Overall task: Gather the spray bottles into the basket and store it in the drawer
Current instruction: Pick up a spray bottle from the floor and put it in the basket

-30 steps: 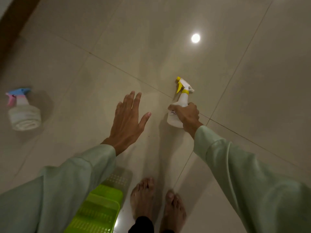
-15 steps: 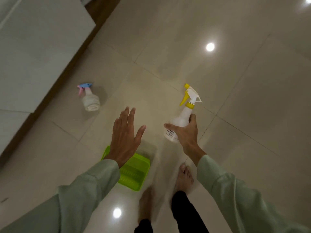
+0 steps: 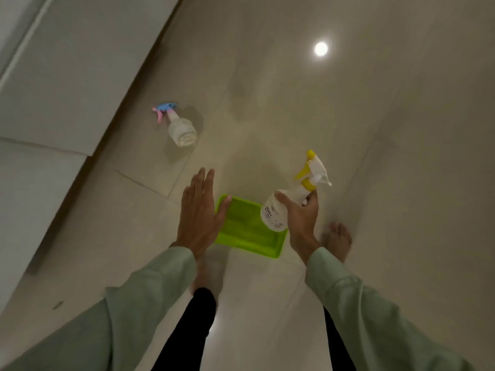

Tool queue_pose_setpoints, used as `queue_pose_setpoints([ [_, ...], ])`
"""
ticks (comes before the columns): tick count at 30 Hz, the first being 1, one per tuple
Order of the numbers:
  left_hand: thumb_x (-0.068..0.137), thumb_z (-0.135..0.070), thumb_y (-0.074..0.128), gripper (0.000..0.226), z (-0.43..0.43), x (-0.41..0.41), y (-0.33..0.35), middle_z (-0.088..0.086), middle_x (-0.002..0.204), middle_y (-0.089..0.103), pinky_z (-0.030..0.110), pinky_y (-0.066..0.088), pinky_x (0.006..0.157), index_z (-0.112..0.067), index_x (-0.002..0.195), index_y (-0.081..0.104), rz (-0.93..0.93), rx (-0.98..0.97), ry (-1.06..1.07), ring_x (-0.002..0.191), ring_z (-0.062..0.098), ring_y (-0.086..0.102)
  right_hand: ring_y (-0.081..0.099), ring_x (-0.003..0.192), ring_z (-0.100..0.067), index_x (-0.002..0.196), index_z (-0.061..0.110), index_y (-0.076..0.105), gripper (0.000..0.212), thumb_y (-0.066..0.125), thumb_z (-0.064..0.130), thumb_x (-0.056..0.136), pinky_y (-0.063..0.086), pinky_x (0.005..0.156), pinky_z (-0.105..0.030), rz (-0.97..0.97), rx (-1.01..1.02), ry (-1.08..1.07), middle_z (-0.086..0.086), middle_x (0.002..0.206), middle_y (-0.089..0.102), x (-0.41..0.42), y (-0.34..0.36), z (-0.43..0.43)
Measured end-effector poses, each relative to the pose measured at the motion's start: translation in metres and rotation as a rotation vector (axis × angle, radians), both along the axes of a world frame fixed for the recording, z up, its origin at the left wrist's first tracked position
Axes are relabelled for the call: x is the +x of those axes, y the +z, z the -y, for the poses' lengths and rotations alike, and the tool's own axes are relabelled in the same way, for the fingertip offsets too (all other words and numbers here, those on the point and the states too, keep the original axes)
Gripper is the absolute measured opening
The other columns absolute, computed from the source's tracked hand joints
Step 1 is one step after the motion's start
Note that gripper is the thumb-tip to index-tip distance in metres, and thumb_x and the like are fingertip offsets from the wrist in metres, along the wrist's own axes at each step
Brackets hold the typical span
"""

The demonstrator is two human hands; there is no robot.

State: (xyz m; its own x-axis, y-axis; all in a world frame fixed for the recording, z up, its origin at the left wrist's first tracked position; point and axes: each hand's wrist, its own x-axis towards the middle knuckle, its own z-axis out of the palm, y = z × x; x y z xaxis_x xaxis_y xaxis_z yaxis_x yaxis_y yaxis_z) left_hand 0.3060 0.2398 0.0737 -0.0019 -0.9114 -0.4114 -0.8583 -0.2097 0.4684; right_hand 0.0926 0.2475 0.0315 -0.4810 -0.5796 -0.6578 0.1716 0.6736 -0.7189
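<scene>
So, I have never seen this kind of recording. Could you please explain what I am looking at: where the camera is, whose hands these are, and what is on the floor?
There is no machine here. The camera is worn on a person's head and looks forward and down, so you see their own arms in pale green sleeves and their bare feet. The right hand holds a white spray bottle with a yellow trigger in the air, above a green plastic basket that sits on the tiled floor. The left hand is open and empty, fingers spread, beside the basket. A second spray bottle, with a blue and pink trigger, lies on its side farther away, near a white cabinet. The bright spot is a lamp reflection.
</scene>
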Motion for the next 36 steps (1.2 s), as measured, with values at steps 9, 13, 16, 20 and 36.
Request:
queue_pose_setpoints([
  [9,0.101,-0.049,0.041,0.069,-0.027,0.049,-0.044,0.006,0.167,0.012,0.046,0.012,0.125,-0.017,0.157,0.017,-0.011,0.035,-0.152,0.155,0.024,0.01,0.06,0.124,-0.027,0.129,0.01,0.062,0.045,0.078,0.016,0.088,0.046,0.111,-0.045,-0.137,0.015,-0.176,-0.012,0.135,0.063,0.052,-0.07,-0.067],
  [13,0.101,-0.048,0.04,0.069,-0.034,0.04,-0.074,0.007,0.167,0.012,0.047,0.012,0.125,-0.016,0.157,0.018,-0.008,0.057,-0.229,0.155,0.024,0.01,0.065,0.113,-0.027,0.124,0.003,0.063,0.052,0.087,0.017,0.079,0.051,0.103,-0.044,-0.208,0.029,-0.182,-0.014,0.121,0.069,0.05,-0.101,-0.092],
  [16,0.101,-0.048,0.041,0.068,-0.033,0.03,-0.095,0.009,0.166,0.014,0.047,0.014,0.124,-0.015,0.156,0.019,0.0,0.041,-0.277,0.154,0.026,0.012,0.065,0.097,-0.013,0.108,0.02,0.064,0.051,0.094,0.018,0.066,0.052,0.089,-0.03,-0.3,-0.006,-0.171,-0.008,0.11,0.07,0.051,-0.121,-0.105],
  [20,0.101,-0.049,0.04,0.068,-0.026,0.017,-0.121,0.009,0.166,0.014,0.048,0.016,0.124,-0.016,0.156,0.019,-0.002,0.017,-0.312,0.154,0.027,0.014,0.06,0.095,0.0,0.099,0.032,0.068,0.044,0.092,0.017,0.066,0.049,0.085,-0.02,-0.445,-0.02,-0.075,-0.006,0.114,0.063,0.055,-0.15,-0.107],
  [36,0.1,-0.049,0.04,0.068,-0.028,0.014,-0.126,0.01,0.166,0.016,0.048,0.016,0.124,-0.015,0.156,0.02,0.031,0.023,-0.327,0.153,0.028,0.015,0.058,0.122,-0.026,0.142,0.01,0.05,0.082,0.088,0.005,0.069,0.043,0.094,-0.024,-0.473,0.064,0.043,-0.009,0.134,0.056,0.051,-0.153,-0.115],
])
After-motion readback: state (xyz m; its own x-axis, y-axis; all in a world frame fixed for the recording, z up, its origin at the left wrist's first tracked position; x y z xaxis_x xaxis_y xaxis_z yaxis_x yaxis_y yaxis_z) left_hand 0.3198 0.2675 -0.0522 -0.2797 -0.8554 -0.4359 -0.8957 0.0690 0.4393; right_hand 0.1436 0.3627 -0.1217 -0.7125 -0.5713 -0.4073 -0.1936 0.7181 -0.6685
